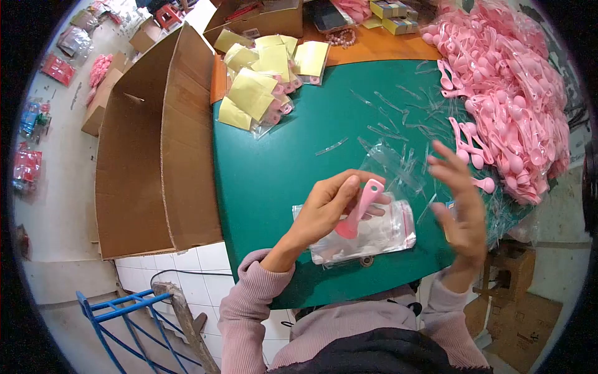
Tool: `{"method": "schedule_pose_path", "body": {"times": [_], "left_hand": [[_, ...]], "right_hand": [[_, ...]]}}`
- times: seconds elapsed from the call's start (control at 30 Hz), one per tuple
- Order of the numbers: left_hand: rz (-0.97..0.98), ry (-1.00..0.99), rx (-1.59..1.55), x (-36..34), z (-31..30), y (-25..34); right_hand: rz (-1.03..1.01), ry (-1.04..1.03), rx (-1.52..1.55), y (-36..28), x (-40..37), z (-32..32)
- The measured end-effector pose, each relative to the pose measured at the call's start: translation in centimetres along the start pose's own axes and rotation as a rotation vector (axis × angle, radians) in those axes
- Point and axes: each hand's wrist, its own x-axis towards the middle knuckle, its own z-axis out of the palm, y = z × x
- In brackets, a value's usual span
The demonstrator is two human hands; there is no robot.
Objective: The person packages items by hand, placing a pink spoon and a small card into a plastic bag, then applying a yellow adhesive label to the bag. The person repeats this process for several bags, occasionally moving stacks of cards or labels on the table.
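Observation:
My left hand (325, 209) holds a pink spoon (358, 215) near the table's front edge, its holed handle end up and its bowl low. Beneath it lies a stack of clear plastic bags (392, 234). To the right, my right hand (460, 209) is raised with its fingers apart, slightly blurred, holding nothing. A loose clear bag (389, 163) lies just beyond the stack. On the right of the table is a large heap of pink spoons (511, 106), some in clear plastic.
Packed bags with yellow cards (252, 93) lie at the table's back left. Plastic strips (331, 146) are scattered on the green table top (280, 162). A tall open cardboard box (190, 149) stands at the left edge. Another box (268, 25) and yellow packets (398, 25) are at the back.

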Motion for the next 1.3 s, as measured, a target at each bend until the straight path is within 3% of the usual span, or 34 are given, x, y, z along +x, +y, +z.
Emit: {"method": "schedule_pose_path", "body": {"times": [0.07,0.1,0.13,0.17,0.23,0.27,0.33,0.5,0.57,0.6,0.67,0.7,0.77,0.8,0.83,0.9,0.97,1.03,1.13,1.23,1.3], "left_hand": [[0.085,-0.013,0.126,-0.4,-0.6,0.2],[0.167,-0.025,0.252,-0.5,-0.9,0.1],[0.197,0.041,0.094,0.1,-1.0,-0.5],[0.200,0.035,0.093,0.0,-1.5,-0.7],[0.111,-0.103,0.182,-0.3,-2.4,-0.5],[0.124,-0.009,0.001,-0.1,-1.8,-0.5],[0.061,0.012,-0.012,0.0,-1.7,-0.1],[-0.078,-0.024,0.094,0.3,-0.8,-0.6],[-0.085,-0.031,0.127,0.3,-0.6,-0.6],[-0.093,-0.045,0.145,0.2,-0.6,-0.6],[-0.099,-0.050,0.162,0.1,-0.7,-0.5],[-0.129,-0.079,0.214,0.1,-0.6,-0.4],[-0.163,-0.114,0.267,0.1,-0.5,-0.4],[-0.201,-0.129,0.312,0.1,-0.3,-0.4],[-0.240,-0.143,0.358,0.0,-0.2,-0.4],[-0.163,-0.113,0.376,-0.1,0.1,-0.8],[-0.084,-0.075,0.392,-0.3,-0.2,-0.9],[-0.072,-0.063,0.559,-0.4,-0.7,-0.7],[-0.143,-0.155,0.751,-0.3,-0.7,0.2],[-0.025,-0.102,0.631,-0.3,-0.8,-0.6],[-0.047,-0.096,0.666,-0.4,-0.4,-0.2]], "right_hand": [[0.089,-0.018,0.306,1.4,-0.6,-3.7],[0.116,0.027,-0.123,2.3,-0.3,-4.7],[0.142,0.073,-0.551,3.2,-0.2,-5.5],[0.140,0.078,-0.556,4.5,-1.0,-6.7],[0.257,0.039,-0.936,6.8,-2.9,-8.8],[0.256,0.027,-0.936,6.9,-3.9,-9.1],[0.585,-0.051,-0.724,6.9,-5.3,-9.2],[0.599,0.055,-0.653,8.3,-7.0,-7.7],[0.294,0.176,-1.008,9.1,-7.3,-7.6],[0.293,0.176,-1.007,8.7,-7.1,-7.7],[0.532,0.193,-0.632,7.0,-6.2,-7.7],[0.531,0.188,-0.632,6.3,-5.6,-7.4],[0.477,0.253,-0.142,4.5,-4.2,-6.4],[0.455,0.323,-0.058,3.3,-3.5,-5.2],[0.456,0.327,-0.057,2.5,-2.9,-4.1],[0.233,0.358,-0.073,1.0,-1.9,-2.1],[0.300,0.288,-0.025,-0.3,-1.2,-1.4],[0.240,-0.051,-0.116,-0.3,-0.9,-1.5],[0.293,-0.072,-0.124,-0.7,-0.3,-1.5],[0.304,-0.066,-0.086,-0.2,-0.6,-2.0],[0.316,-0.041,-0.042,-0.2,-0.6,-2.0]]}}
